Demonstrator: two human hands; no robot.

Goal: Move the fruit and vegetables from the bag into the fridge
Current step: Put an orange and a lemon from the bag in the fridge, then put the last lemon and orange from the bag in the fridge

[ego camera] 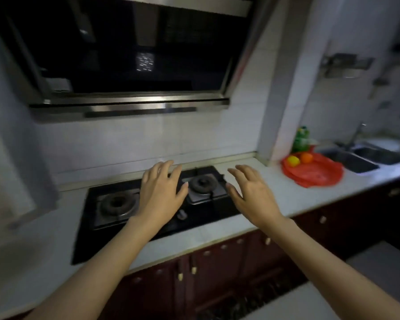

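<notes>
Fingers spread and loose, my left hand (pixel 160 190) and right hand (pixel 252 195) hang over the black gas hob (pixel 106 229), gripping nothing. Off to my right on the white counter (pixel 275 195), well apart from both hands, the red plastic bag (pixel 314 173) lies flattened and open beside the steel sink (pixel 353 161), its long axis running along the counter toward the sink. At its far end sit a yellow fruit (pixel 293 160) and an orange fruit (pixel 307 157), just beside each other, with a green bottle (pixel 301 139) upright behind them.

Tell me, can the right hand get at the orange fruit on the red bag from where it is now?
Probably yes. The right hand is open and holds nothing, and only bare counter lies between it and the red bag. The orange fruit sits uncovered on top.
</notes>
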